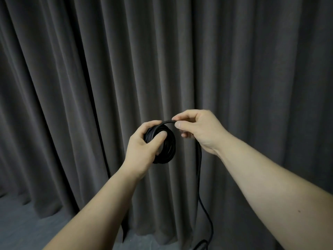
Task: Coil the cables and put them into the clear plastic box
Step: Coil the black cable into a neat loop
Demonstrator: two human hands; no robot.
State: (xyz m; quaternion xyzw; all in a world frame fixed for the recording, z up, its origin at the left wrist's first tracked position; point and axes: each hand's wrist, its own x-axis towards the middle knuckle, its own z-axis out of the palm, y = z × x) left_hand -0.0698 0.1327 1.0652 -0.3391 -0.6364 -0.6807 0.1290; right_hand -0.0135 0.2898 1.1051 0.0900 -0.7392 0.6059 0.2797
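Note:
A black cable is wound into a tight coil held up in front of me. My left hand grips the coil's left side, thumb across its front face and fingers behind. My right hand pinches the free strand between thumb and forefinger just above and right of the coil. From that hand the loose cable hangs straight down and trails to the floor at the bottom of the view. The clear plastic box is not in view.
A dark grey pleated curtain fills the whole background and reaches the floor. A strip of grey carpet shows at the lower left. More loose cable lies on the floor at the bottom edge.

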